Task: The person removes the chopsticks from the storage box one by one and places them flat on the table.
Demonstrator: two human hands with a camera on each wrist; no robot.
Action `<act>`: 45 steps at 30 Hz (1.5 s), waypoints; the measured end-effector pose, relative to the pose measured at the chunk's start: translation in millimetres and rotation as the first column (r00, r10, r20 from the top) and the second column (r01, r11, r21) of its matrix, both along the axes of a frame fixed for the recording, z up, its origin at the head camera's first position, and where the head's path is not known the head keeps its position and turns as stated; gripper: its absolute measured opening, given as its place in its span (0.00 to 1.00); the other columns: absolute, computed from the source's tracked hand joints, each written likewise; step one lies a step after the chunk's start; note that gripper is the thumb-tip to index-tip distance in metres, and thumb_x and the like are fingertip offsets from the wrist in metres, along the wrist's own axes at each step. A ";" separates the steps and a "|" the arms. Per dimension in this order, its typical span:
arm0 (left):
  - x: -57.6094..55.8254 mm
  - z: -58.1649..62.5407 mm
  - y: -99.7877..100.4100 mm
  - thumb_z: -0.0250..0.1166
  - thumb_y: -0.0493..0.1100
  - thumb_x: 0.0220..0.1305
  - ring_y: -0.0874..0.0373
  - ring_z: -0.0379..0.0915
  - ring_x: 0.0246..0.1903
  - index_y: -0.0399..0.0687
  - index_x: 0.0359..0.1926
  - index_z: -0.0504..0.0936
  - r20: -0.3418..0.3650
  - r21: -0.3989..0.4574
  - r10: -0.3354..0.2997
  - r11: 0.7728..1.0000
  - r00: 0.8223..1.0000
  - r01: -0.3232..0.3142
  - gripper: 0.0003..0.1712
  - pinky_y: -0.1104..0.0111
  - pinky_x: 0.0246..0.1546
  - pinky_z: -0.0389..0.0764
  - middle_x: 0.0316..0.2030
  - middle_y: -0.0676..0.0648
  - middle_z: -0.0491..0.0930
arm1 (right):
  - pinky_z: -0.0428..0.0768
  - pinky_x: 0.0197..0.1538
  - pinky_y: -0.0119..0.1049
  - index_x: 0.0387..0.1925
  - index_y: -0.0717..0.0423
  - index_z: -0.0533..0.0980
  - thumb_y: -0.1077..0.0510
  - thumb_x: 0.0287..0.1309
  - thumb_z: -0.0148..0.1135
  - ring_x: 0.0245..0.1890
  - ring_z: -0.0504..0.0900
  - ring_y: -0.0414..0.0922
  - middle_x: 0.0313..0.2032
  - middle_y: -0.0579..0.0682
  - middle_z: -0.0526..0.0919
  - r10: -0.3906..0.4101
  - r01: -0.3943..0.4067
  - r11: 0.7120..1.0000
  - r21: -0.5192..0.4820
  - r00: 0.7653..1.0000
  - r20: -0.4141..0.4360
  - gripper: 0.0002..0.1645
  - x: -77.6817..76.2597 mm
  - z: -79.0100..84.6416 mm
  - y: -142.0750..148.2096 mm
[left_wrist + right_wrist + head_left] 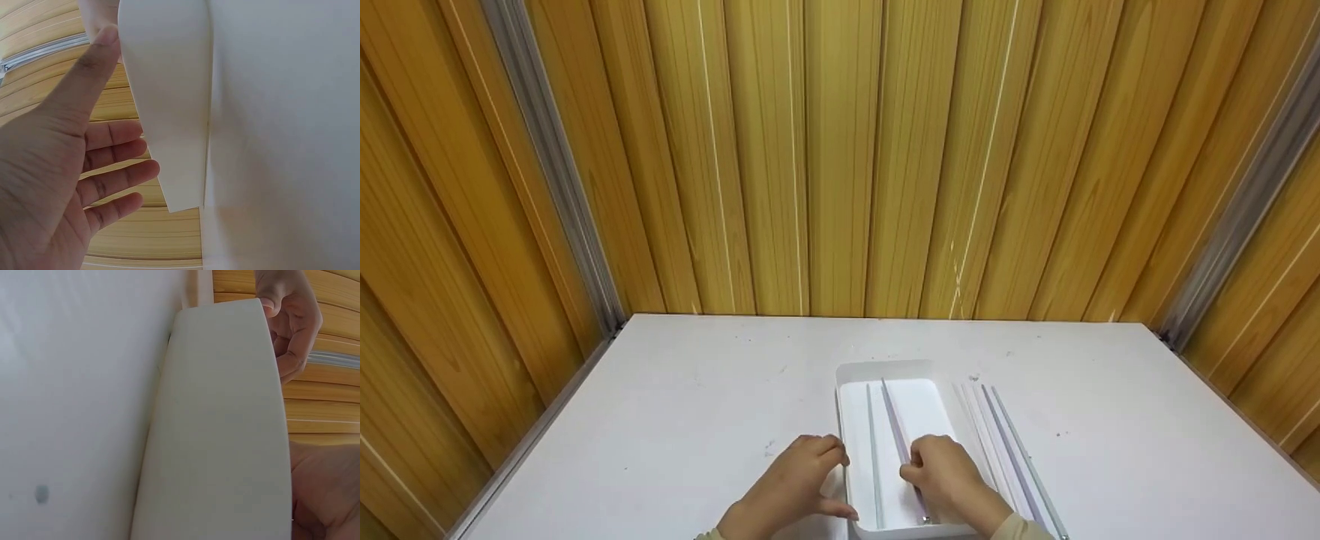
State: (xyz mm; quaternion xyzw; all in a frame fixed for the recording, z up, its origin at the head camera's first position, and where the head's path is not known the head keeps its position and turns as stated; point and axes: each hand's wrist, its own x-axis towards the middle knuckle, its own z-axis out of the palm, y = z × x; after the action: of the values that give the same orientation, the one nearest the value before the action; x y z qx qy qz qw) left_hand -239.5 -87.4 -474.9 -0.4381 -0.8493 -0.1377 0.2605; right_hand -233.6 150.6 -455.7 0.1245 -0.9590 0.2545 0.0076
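Slim, straight purple rod [895,421] is slanting within the white, rectangular, plastic-looking tray [885,370] — right hand [945,469] is pinching it toward the near end, left hand [806,476] is resting wide at the tray's side. I'm judging it light, stiff, slippery — favouring mid-shaft.

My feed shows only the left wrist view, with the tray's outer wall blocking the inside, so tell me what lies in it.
Observer: From the head view, a pale green rod and a purple rod are visible inside the white tray.

Operator: Report what the right hand is doing.

Observer: The right hand is over the tray and appears to pinch the purple rod, though the fingers partly hide the contact.

Operator: Now describe the far side of the tray, away from the left hand.

Observer: More rods lie on the table there, side by side, to the right of the tray.
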 end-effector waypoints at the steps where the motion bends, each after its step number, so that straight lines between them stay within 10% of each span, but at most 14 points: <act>1: -0.1 0.2 0.1 0.68 0.69 0.40 0.62 0.77 0.38 0.46 0.39 0.80 0.004 -0.004 0.002 1.000 1.000 -0.002 0.34 0.71 0.48 0.81 0.38 0.54 0.78 | 0.66 0.21 0.26 0.15 0.55 0.71 0.59 0.48 0.61 0.17 0.67 0.38 0.14 0.42 0.67 -0.011 0.011 1.000 0.005 1.000 0.000 0.12 0.1 0.8 1.1; 45: -0.2 -0.2 -0.4 0.68 0.69 0.40 0.61 0.77 0.40 0.46 0.39 0.80 0.019 -0.016 0.009 1.000 1.000 -0.008 0.35 0.72 0.48 0.81 0.40 0.54 0.79 | 0.54 0.17 0.20 0.12 0.51 0.65 0.61 0.48 0.60 0.15 0.61 0.37 0.12 0.42 0.63 -0.138 0.140 0.989 0.040 0.989 -0.044 0.16 4.0 16.7 59.6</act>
State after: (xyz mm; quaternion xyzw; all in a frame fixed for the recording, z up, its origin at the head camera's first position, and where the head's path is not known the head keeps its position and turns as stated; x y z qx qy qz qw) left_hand -239.7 -87.8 -475.1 -0.4352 -0.8546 -0.1342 0.2494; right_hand -229.6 210.2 -439.1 0.0627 -0.9702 0.2300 0.0425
